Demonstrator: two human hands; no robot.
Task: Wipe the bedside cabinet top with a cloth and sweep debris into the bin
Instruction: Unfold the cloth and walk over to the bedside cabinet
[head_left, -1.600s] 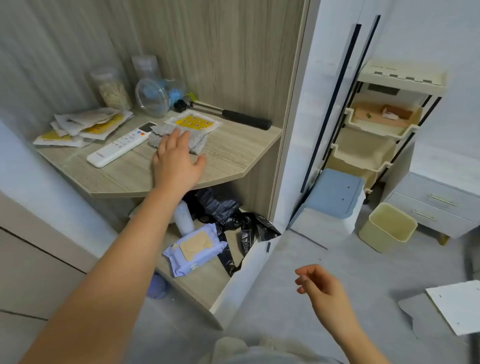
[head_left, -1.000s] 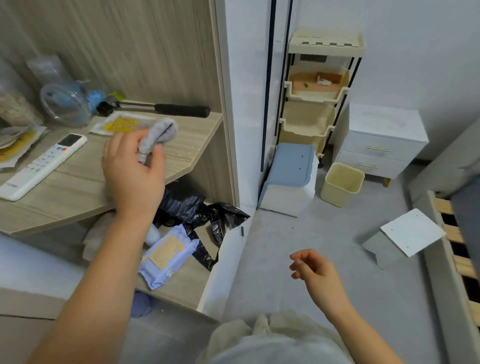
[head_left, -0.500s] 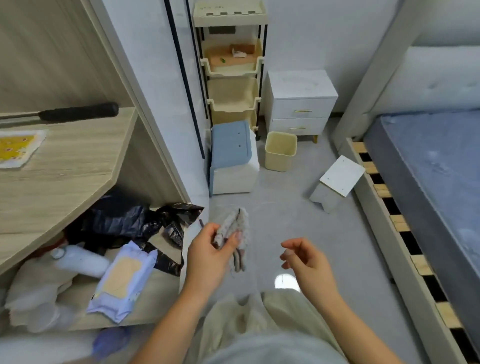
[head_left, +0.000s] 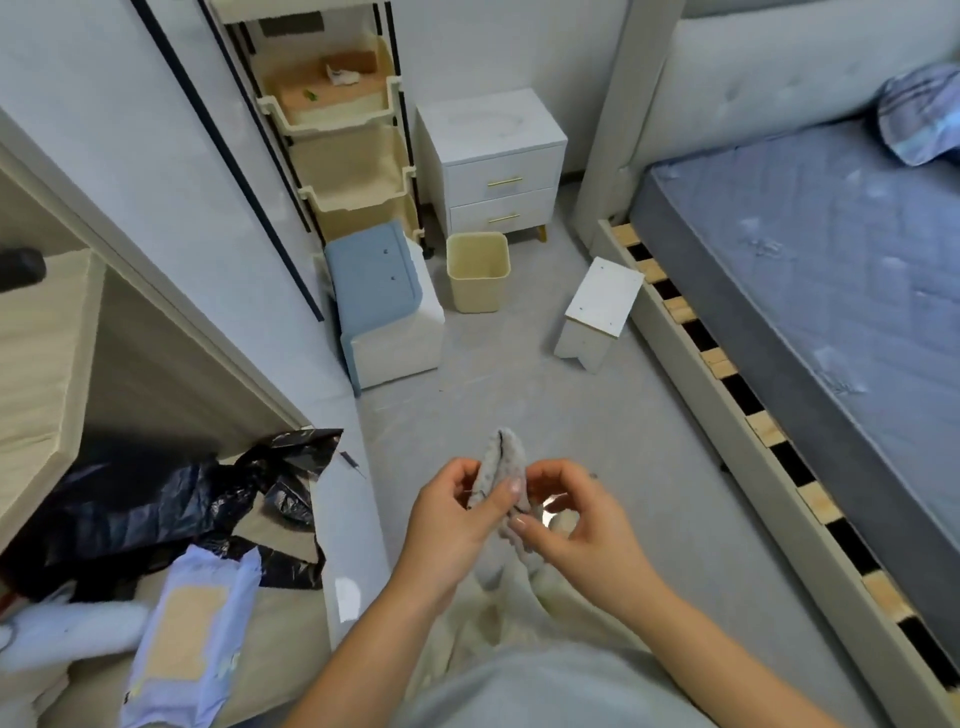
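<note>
The right hand (head_left: 576, 525), half a second ago apart from the cloth (head_left: 501, 467), now pinches it too, so both it and the left hand (head_left: 457, 525) grip the grey cloth above the floor (head_left: 623, 415). Farther off, the yellow bin (head_left: 478, 278) stands open beside the white cabinet (head_left: 493, 161); its inside is hidden.

grey floor (head_left: 597, 415), blue mattress (head_left: 831, 270), white walls (head_left: 104, 130).
</note>
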